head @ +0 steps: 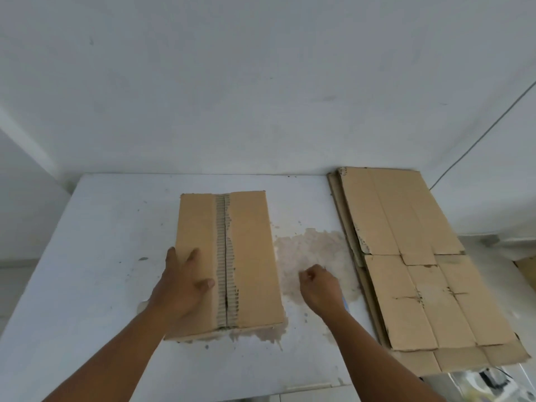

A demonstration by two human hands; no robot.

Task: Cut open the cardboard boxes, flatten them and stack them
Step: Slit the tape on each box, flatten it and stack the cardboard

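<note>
No legible text on box (252,256) or stack (406,216)

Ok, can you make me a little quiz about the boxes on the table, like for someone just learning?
1. True or false: the left hand rests flat on top of the box.
2. Where is the flattened cardboard stack? A) left of the box B) right of the box C) on top of the box
3. Fill in: the torn strip runs down the ____ of the box top.
Key: 1 true; 2 B; 3 middle.
</note>
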